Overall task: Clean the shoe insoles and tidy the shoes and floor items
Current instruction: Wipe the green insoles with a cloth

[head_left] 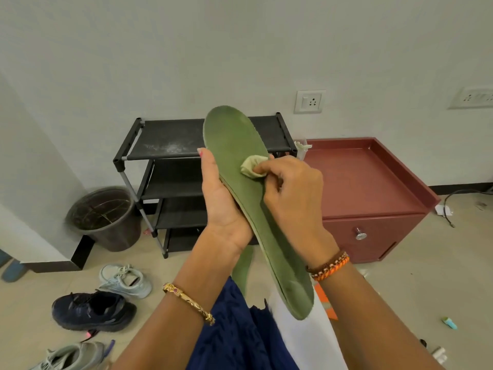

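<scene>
The left hand (222, 198) is wrapped around the long green foam shoe insole (248, 198), palm cupped under its left edge with the thumb lying along that rim, holding it up in front of the body with the toe end raised and the heel end dipping toward the lap. The right hand (289, 188) has its fingers bunched around a small crumpled pale-green cloth wad (253, 166), pressing it flat against the insole's upper face just above the middle. A gold bangle (189, 303) sits on the left wrist, and a braided orange and brown band (329, 265) on the right. Peeking out from under the left forearm is a second green insole (242, 268), lower down over the blue fabric (234, 329) of the person's clothing. Behind the hands stands a black metal-frame shoe rack with fabric shelves (165, 140), against the white wall, and just beside it on the right a maroon cabinet with a raised rim and silver knob (373, 188). Left of the rack sits a dark round plastic pot (106, 217). On the tiled floor at the left lie a pale mint sneaker (125, 280), a navy blue sneaker (93, 311) just in front of it, and a grey sneaker (72, 356) nearest the bottom edge. A white wall socket (309, 102) is mounted above the cabinet.
</scene>
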